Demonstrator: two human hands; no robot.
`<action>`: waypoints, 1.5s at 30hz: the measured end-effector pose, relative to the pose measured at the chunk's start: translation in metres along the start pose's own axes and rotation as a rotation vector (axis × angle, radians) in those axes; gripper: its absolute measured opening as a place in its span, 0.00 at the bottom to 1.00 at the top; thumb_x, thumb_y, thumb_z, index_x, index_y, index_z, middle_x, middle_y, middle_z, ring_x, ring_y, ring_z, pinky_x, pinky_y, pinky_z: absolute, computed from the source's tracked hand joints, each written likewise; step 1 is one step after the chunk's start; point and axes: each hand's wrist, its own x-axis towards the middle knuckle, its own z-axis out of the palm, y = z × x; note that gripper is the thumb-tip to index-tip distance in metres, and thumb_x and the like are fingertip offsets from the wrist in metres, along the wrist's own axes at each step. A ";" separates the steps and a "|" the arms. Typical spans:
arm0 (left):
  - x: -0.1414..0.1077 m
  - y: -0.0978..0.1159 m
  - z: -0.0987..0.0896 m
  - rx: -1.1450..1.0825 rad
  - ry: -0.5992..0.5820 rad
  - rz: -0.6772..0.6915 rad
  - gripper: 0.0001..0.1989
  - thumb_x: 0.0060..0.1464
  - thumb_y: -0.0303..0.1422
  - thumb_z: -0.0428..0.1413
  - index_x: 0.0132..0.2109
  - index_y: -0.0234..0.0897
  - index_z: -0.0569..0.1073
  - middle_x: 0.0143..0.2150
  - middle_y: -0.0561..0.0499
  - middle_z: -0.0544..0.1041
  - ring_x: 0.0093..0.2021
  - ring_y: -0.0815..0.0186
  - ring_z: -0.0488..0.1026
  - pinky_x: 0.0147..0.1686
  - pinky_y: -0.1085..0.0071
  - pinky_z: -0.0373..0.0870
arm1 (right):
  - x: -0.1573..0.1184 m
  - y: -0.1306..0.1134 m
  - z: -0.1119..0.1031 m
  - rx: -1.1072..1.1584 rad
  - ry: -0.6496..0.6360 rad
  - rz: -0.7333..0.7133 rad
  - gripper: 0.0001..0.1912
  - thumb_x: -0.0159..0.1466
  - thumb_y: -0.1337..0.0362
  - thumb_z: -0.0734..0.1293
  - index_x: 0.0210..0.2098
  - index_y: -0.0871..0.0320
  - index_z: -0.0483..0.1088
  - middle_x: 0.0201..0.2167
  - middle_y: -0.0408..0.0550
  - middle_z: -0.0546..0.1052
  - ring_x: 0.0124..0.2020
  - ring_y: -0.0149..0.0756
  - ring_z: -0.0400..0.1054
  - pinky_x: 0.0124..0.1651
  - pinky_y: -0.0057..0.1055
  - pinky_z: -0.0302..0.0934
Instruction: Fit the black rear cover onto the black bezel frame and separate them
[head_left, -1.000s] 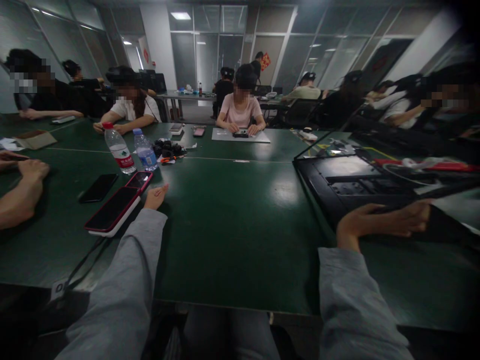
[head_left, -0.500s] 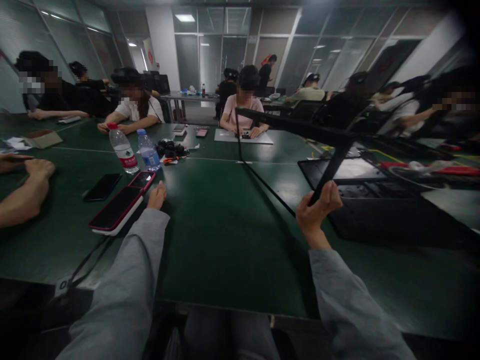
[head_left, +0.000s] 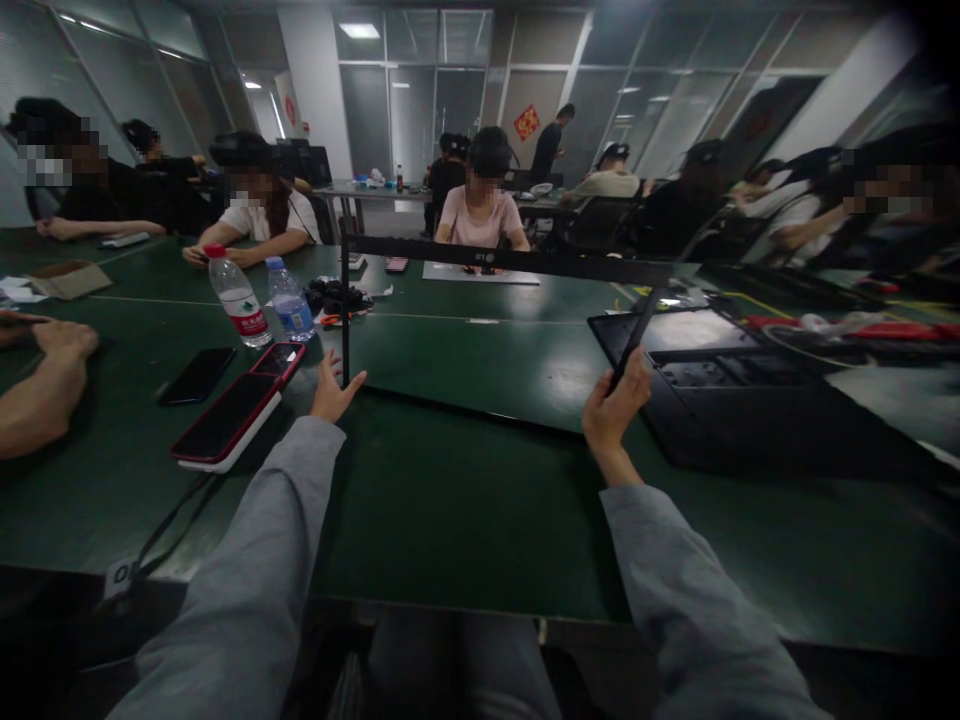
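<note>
The frame [head_left: 525, 260] is held up in front of the person, above the counter [head_left: 465, 520], its upper and lower edges both sloping down toward the right; whether the lower edge rests on the counter I cannot tell. The right hand [head_left: 619, 395] has its grip curled firmly round the right side of the frame. The left hand [head_left: 334, 390] has thumb and fingers spread apart at the lower left corner (real contact there is hard to make out). To handle so thin a frame well, I would bring the left grip in gently, hold both sides at matching heights and move both hands together, since an uneven hold could twist it. The left side is best kept clear of the blue-capped bottle [head_left: 290, 303].

Counted: one frame, two hands at it, and two bottles, that one and a red-capped bottle [head_left: 238, 297]. One phone [head_left: 198, 377] lies beside one red-edged device [head_left: 229, 415], which sits on one white block [head_left: 255, 430]. One black panel [head_left: 720, 430] lies just right of the right hand. Farther left is one box [head_left: 71, 280]. Near the bottles is one pile of black parts [head_left: 330, 297], too jumbled to count
</note>
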 end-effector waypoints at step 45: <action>-0.011 0.031 -0.012 0.852 -0.126 -0.203 0.24 0.63 0.45 0.53 0.57 0.37 0.80 0.59 0.37 0.74 0.60 0.45 0.70 0.57 0.54 0.69 | -0.023 0.054 0.043 0.150 -0.641 0.234 0.25 0.61 0.64 0.63 0.57 0.60 0.73 0.55 0.59 0.78 0.57 0.54 0.72 0.62 0.54 0.65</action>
